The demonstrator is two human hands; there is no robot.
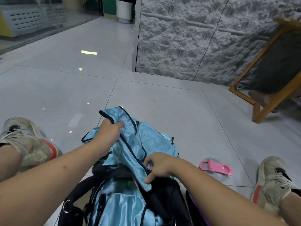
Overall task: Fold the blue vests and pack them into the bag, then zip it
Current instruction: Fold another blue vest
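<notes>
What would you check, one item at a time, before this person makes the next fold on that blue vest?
1. Left hand grips the blue vest at its dark-trimmed upper edge: ok.
2. Right hand pinches the vest's lower edge: ok.
3. Vest spread flat for folding: not ok, it hangs bunched between the hands.
4. Black bag open to receive it: ok, blue fabric already shows inside.
5. Room left in the bag: cannot tell.
6. Pink bottle on the floor lies apart from the vest: ok.
</notes>
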